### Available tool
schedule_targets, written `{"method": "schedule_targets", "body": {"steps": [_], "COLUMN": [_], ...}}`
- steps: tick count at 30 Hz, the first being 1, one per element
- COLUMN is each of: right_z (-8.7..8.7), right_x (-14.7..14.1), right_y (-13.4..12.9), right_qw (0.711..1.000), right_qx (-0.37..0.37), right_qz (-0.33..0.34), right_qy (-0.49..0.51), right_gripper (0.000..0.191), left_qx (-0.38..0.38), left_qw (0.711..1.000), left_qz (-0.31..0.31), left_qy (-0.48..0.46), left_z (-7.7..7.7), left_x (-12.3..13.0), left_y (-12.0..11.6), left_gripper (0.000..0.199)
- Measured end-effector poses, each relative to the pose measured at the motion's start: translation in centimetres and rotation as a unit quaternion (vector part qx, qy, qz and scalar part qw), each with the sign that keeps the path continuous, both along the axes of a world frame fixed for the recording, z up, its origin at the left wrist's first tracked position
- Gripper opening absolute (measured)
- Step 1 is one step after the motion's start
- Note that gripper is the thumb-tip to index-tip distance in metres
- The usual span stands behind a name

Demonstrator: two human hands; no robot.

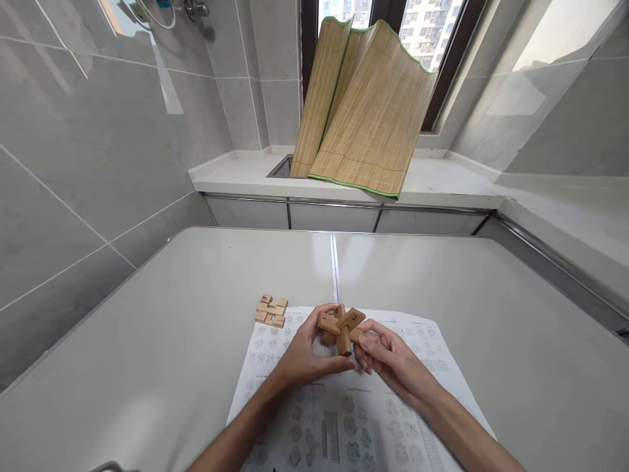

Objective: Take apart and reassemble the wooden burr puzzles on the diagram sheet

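Note:
Between my two hands is a wooden burr puzzle [344,331], made of crossed notched bars; dark digits show on some bars. My left hand [314,347] wraps round its left side, with the thumb below and fingers behind. On the right, my right hand [388,351] pinches the end of one bar between thumb and fingers. The puzzle is held above a printed instruction sheet [361,406] full of small grey diagrams. Left of the hands, at the sheet's upper left corner, lie several notched wooden puzzle pieces [271,311], one marked with a digit.
Everything rests on a pale glossy table [147,347] with a seam down its middle. Past its far edge, a white counter [236,172] holds a sink [281,167] and a leaning bamboo mat [368,111]. Grey tiled walls [122,124] stand around.

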State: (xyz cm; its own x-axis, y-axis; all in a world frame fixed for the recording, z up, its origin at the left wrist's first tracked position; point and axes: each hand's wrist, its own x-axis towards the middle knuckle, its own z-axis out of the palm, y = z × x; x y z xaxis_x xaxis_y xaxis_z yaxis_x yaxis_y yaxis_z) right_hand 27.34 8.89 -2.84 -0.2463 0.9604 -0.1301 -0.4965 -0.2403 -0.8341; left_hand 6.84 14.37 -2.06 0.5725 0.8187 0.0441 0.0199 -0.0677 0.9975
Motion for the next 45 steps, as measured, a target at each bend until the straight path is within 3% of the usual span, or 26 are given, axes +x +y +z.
{"method": "schedule_targets", "body": {"steps": [4, 11, 22, 30, 37, 45], "right_z": [0.6, 1.6, -0.2, -0.7, -0.1, 0.0], "right_x": [-0.1, 0.2, 0.1, -0.2, -0.5, -0.3], "right_y": [0.1, 0.1, -0.5, -0.6, -0.8, -0.7], "right_qw": [0.996, 0.958, 0.881, 0.889, 0.884, 0.895], "right_qx": [0.030, 0.096, 0.201, 0.202, 0.192, 0.180], "right_qz": [-0.012, -0.114, -0.081, -0.078, -0.098, -0.084], "right_qy": [-0.084, -0.244, -0.422, -0.404, -0.414, -0.398], "right_gripper": [0.030, 0.033, 0.019, 0.015, 0.019, 0.018], "left_qx": [-0.001, 0.047, 0.116, 0.134, 0.160, 0.066], "left_qw": [1.000, 0.998, 0.990, 0.988, 0.983, 0.995], "left_qz": [0.019, 0.014, 0.040, 0.040, 0.054, 0.011], "left_qy": [0.003, 0.041, 0.068, 0.072, 0.077, 0.074], "left_z": [0.3, 1.1, 1.6, 1.4, 1.2, 1.4], "left_x": [0.0, 0.2, 0.5, 0.3, 0.4, 0.3], "left_y": [-0.1, -0.6, -0.6, -0.3, -0.3, -0.4], "left_gripper": [0.079, 0.060, 0.061, 0.062, 0.074, 0.083]}}
